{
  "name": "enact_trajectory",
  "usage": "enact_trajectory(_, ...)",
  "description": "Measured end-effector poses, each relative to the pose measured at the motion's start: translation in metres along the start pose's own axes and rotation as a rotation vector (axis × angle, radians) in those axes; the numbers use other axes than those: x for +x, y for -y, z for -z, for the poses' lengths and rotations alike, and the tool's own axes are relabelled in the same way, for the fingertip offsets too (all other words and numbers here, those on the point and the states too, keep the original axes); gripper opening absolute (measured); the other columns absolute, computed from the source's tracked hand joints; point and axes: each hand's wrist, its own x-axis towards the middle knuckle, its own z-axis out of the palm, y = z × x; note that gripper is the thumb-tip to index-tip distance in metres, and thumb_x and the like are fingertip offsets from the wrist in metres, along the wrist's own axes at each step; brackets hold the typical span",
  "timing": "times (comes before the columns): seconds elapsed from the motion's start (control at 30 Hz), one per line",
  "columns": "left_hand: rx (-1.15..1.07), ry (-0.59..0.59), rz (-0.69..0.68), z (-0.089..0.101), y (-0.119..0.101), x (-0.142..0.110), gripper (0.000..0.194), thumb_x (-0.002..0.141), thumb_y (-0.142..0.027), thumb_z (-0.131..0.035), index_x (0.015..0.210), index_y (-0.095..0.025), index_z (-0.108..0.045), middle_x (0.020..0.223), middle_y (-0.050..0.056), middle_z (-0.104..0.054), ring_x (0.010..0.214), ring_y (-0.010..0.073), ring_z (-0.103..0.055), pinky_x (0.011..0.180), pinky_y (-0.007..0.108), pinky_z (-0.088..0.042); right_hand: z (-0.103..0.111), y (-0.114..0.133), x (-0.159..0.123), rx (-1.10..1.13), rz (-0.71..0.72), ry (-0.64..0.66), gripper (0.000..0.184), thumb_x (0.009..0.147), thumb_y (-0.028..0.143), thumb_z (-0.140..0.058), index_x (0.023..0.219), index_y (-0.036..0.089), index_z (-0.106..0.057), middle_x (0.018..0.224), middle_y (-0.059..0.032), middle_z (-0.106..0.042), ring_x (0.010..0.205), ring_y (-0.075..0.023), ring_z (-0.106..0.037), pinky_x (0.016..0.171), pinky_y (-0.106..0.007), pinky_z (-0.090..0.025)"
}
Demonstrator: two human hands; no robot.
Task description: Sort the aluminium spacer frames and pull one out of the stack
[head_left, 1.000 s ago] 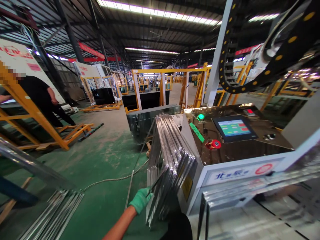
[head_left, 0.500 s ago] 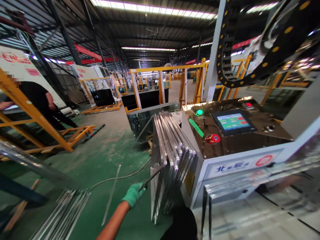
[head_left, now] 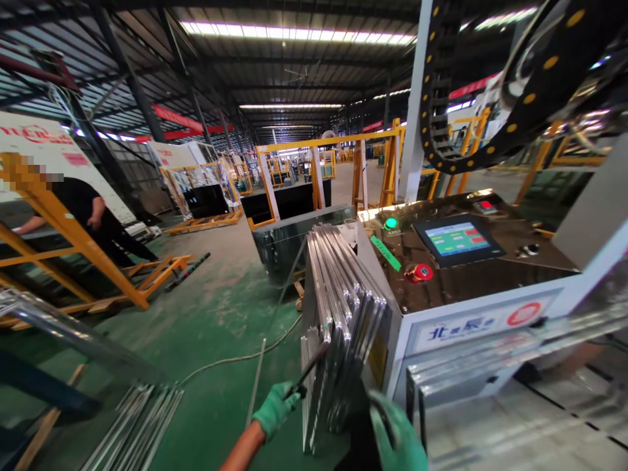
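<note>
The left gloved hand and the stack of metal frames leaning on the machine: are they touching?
Apart. The head view shows the left hand gripping a thin dark rod; only the rod's far end reaches the stacked frames, with green floor visible between glove and stack.

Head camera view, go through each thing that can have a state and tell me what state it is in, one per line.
Left hand: gloved, gripping a thin dark tool.
Right hand: gloved, at the frame's bottom edge; grip unclear.
Stack of metal frames: on edge, leaning against the control cabinet.
Touchscreen: lit.
Green lamp: lit.
Cable: slack on the floor.
</note>
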Motion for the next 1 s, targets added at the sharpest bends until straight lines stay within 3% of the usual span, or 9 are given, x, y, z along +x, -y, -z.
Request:
enact_trajectory(0.07, -0.074, 0.015, -0.010, -0.009, 0.011, -0.003, 0.058, 0.072, -0.064, -0.061, 0.094, -0.012, -0.076, 0.083, 0.006, -0.071, 0.071, 0.0167, -0.054, 0.071, 0.031, -0.049, -0.023, 0.052, 0.036, -0.336, 0.502, 0.035, 0.047, 0.087, 0.043, -0.061, 0.127, 0.022, -0.074, 0.147, -0.0106, -0.060, 0.146, -0.0385, -0.043, 0.130, -0.062, -0.016)
enact_trajectory(0.1, -0.095, 0.012, -0.007, -0.012, 0.016, -0.003, 0.061, 0.070, -0.067, -0.063, 0.094, -0.013, -0.076, 0.083, 0.007, -0.072, 0.072, 0.0172, -0.055, 0.071, 0.032, -0.050, -0.035, 0.078, 0.051, -0.490, 0.620, 0.030, 0.055, 0.086, 0.037, -0.062, 0.138, 0.019, -0.067, 0.154, -0.0136, -0.052, 0.150, -0.0415, -0.036, 0.128, -0.068, -0.006)
enact_trajectory(0.2, -0.136, 0.006, -0.011, -0.017, 0.024, -0.004, 0.068, 0.068, -0.075, -0.066, 0.096, -0.014, -0.078, 0.088, 0.008, -0.077, 0.079, 0.0220, -0.065, 0.079, 0.035, -0.055, -0.068, 0.143, 0.082, -0.763, 0.693, 0.165, 0.076, 0.080, 0.028, -0.070, 0.150, 0.008, -0.050, 0.161, -0.0208, -0.037, 0.154, -0.0467, -0.024, 0.124, -0.074, 0.004)
enact_trajectory(0.3, -0.149, -0.009, -0.103, -0.012, 0.013, -0.005, 0.070, 0.075, -0.073, -0.066, 0.116, -0.017, -0.076, 0.113, 0.010, -0.078, 0.106, 0.0283, -0.071, 0.101, 0.040, -0.056, -0.091, 0.173, 0.086, -0.816, 0.643, 0.278, 0.077, 0.086, 0.043, -0.071, 0.153, 0.014, -0.047, 0.160, -0.0204, -0.040, 0.154, -0.0448, -0.026, 0.125, -0.073, 0.002)
enact_trajectory(0.4, -0.022, -0.124, -0.190, 0.001, -0.017, -0.006, 0.060, 0.085, -0.066, -0.060, 0.114, -0.017, -0.077, 0.115, 0.013, -0.078, 0.109, 0.0308, -0.072, 0.108, 0.047, -0.054, -0.102, 0.185, 0.079, -0.831, 0.635, 0.378, 0.066, 0.094, 0.047, -0.062, 0.154, 0.025, -0.048, 0.164, -0.0154, -0.037, 0.156, -0.0412, -0.023, 0.125, -0.072, 0.005)
enact_trajectory(0.53, 0.053, -0.366, -0.340, 0.014, -0.052, -0.005, 0.047, 0.087, -0.054, -0.060, 0.113, -0.018, -0.077, 0.108, 0.013, -0.079, 0.097, 0.0275, -0.076, 0.096, 0.044, -0.061, -0.106, 0.197, 0.078, -0.911, 0.603, 0.539, 0.068, 0.096, 0.047, -0.057, 0.155, 0.016, -0.044, 0.167, -0.0148, -0.028, 0.158, -0.0402, -0.013, 0.126, -0.070, 0.008)
enact_trajectory(0.63, 0.052, -0.577, -0.457, 0.011, -0.065, -0.007, 0.040, 0.086, -0.047, -0.065, 0.111, -0.019, -0.078, 0.110, 0.014, -0.078, 0.096, 0.0252, -0.076, 0.089, 0.039, -0.064, -0.106, 0.201, 0.083, -0.970, 0.587, 0.526, 0.070, 0.093, 0.044, -0.064, 0.154, 0.015, -0.047, 0.165, -0.0167, -0.032, 0.157, -0.0413, -0.017, 0.126, -0.071, 0.006)
enact_trajectory(0.77, -0.048, -0.549, -0.553, 0.004, -0.079, -0.012, 0.033, 0.088, -0.045, -0.068, 0.109, -0.021, -0.079, 0.112, 0.013, -0.077, 0.098, 0.0225, -0.076, 0.088, 0.034, -0.064, -0.103, 0.195, 0.089, -0.995, 0.573, 0.458, 0.064, 0.087, 0.041, -0.073, 0.144, 0.018, -0.059, 0.159, -0.0175, -0.042, 0.152, -0.0452, -0.029, 0.125, -0.075, -0.004)
enact_trajectory(1.0, -0.490, -0.649, -0.218, 0.051, -0.100, -0.026, 0.050, 0.065, -0.059, -0.086, 0.095, -0.019, -0.079, 0.094, 0.009, -0.080, 0.086, 0.0214, -0.075, 0.083, 0.033, -0.064, -0.081, 0.168, 0.108, -0.966, 0.590, 0.210, 0.048, 0.086, 0.032, -0.067, 0.130, 0.012, -0.069, 0.148, -0.0155, -0.058, 0.144, -0.0419, -0.043, 0.128, -0.069, -0.009)
